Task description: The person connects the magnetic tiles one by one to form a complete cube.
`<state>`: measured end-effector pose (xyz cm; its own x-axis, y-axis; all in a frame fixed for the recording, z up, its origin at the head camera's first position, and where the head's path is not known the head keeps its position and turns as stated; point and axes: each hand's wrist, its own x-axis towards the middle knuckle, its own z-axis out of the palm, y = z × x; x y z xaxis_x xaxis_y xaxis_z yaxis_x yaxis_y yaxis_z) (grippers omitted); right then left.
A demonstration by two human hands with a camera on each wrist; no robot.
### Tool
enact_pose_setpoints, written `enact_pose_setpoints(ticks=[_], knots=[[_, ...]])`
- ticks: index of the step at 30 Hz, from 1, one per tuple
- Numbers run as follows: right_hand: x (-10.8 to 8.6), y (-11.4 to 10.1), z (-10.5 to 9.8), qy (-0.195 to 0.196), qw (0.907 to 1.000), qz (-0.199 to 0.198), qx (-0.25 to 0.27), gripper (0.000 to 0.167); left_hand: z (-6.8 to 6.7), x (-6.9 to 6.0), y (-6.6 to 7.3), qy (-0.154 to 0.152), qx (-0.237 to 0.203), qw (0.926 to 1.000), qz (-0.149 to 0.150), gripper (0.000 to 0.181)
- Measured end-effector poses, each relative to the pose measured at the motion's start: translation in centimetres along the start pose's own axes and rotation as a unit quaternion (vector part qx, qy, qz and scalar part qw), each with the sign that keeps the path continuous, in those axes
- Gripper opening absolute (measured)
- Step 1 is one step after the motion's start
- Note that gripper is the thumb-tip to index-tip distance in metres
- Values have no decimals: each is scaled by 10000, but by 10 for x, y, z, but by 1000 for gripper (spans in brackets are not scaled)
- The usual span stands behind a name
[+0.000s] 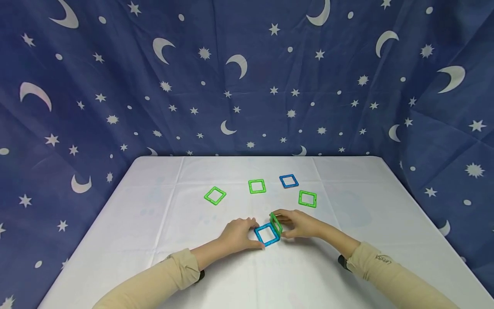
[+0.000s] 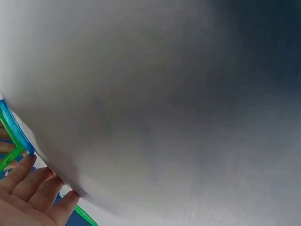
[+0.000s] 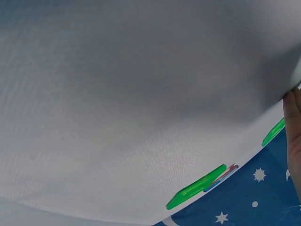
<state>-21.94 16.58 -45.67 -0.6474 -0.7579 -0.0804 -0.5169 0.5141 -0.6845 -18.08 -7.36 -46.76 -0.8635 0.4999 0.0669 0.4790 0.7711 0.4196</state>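
Observation:
My left hand (image 1: 237, 236) holds a blue square magnetic tile (image 1: 263, 226) by its left side, thumb at the near corner and fingers at the far one. That tile lies flat on the white table. At its right edge a green square magnetic tile (image 1: 272, 219) stands tilted up, gripped by my right hand (image 1: 302, 224) from the right. In the left wrist view, fingertips (image 2: 30, 157) touch the blue tile (image 2: 15, 126), and the green tile (image 2: 13, 156) meets it at an angle. The right wrist view shows only part of the right hand (image 3: 294, 136); its held tile is hidden there.
Farther back on the white table (image 1: 185, 231) lie a green tile (image 1: 209, 192) at the left, another green tile (image 1: 256, 180) in the middle, a blue tile (image 1: 291, 186) and a green tile (image 1: 307, 205) at the right. A starry blue curtain (image 1: 254, 128) hangs behind.

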Motion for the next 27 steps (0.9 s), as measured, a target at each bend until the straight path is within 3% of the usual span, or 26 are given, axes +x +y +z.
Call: enact_pose_setpoints(ticks=[9,13,27], knots=[[1,3,0,23,10000,44,68,58,-11,5,-6,-185,-819,9964,-106,44],[0,5,0,52,9999,71,98,58,-16,6,-9,-110,-1141,9934,-48,36],[0,7,-1,2,9995,49,320,58,-18,19,-26,411,-1565,9861,-384,24]])
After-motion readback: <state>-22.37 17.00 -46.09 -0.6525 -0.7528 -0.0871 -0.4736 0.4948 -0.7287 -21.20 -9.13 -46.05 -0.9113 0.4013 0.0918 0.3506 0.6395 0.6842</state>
